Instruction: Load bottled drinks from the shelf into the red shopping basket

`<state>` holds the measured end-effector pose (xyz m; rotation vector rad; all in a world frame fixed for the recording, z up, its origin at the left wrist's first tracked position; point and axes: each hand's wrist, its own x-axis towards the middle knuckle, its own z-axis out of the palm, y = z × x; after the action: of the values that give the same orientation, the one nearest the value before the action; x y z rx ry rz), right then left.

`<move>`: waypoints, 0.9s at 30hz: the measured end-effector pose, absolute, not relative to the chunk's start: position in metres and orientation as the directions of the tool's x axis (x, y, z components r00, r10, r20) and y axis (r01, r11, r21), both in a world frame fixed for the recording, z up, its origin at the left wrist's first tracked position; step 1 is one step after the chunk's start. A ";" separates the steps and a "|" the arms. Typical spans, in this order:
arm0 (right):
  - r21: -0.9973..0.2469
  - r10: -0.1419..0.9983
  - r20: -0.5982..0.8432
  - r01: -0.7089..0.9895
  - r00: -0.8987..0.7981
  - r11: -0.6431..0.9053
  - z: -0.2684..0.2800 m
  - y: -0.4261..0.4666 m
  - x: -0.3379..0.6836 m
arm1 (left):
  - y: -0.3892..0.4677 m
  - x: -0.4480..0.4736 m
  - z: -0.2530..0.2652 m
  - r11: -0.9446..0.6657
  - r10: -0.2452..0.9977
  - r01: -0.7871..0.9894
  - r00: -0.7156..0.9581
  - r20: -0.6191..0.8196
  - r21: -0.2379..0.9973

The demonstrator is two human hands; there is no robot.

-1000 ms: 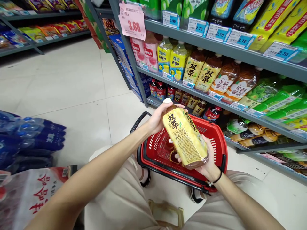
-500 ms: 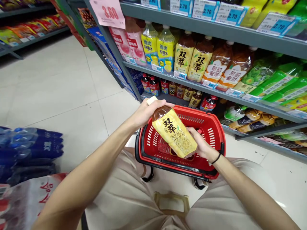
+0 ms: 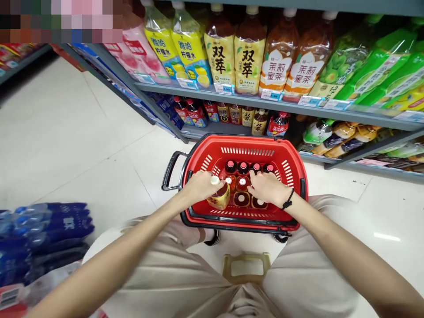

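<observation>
My left hand (image 3: 200, 189) is closed around the neck of a tea bottle (image 3: 219, 202) with a pale cap and yellow label. The bottle stands nearly upright inside the left part of a red shopping basket (image 3: 247, 143). Over the basket's right half is my right hand (image 3: 270, 189), fingers apart and pointing down among the bottle tops; whether it touches one is hard to tell. Red-capped dark bottles (image 3: 243, 168) line the far side of the basket. White-capped bottles (image 3: 241, 198) stand nearer to me, partly covered by my right hand.
Shelves of drinks rise beyond the basket, with large yellow-label tea bottles (image 3: 250, 57) and small bottles (image 3: 260, 121) lower down. The basket's black handle (image 3: 172, 172) sticks out left. Blue-wrapped water packs (image 3: 62, 225) lie at left. A tan stool (image 3: 247, 267) is between my legs.
The tea bottle has gone from tilted above the basket down into its left side. My right hand has let go of it and moved over the other bottles. The view has shifted.
</observation>
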<state>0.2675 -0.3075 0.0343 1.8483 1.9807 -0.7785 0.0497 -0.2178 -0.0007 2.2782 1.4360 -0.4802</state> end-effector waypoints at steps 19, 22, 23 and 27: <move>-0.242 0.757 -0.642 0.969 -0.124 -0.047 0.059 -0.318 0.294 | -0.218 0.066 -0.123 -0.359 0.650 0.933 0.224 -0.726 -0.034; -0.254 0.738 -0.661 0.966 -0.139 -0.045 0.063 -0.322 0.295 | -0.218 0.068 -0.127 -0.323 0.614 0.946 0.199 -0.764 -0.014; -0.257 0.732 -0.666 0.965 -0.141 -0.048 0.064 -0.323 0.296 | -0.220 0.069 -0.128 -0.309 0.597 0.951 0.192 -0.779 -0.002; -0.270 0.729 -0.671 0.961 -0.137 -0.068 0.069 -0.327 0.299 | -0.230 0.068 -0.138 -0.237 0.528 0.970 0.166 -0.833 0.043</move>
<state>0.2992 -0.3268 0.0692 1.8176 1.8936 -1.0229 0.0676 -0.2299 -0.1377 1.8499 1.4179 -0.9534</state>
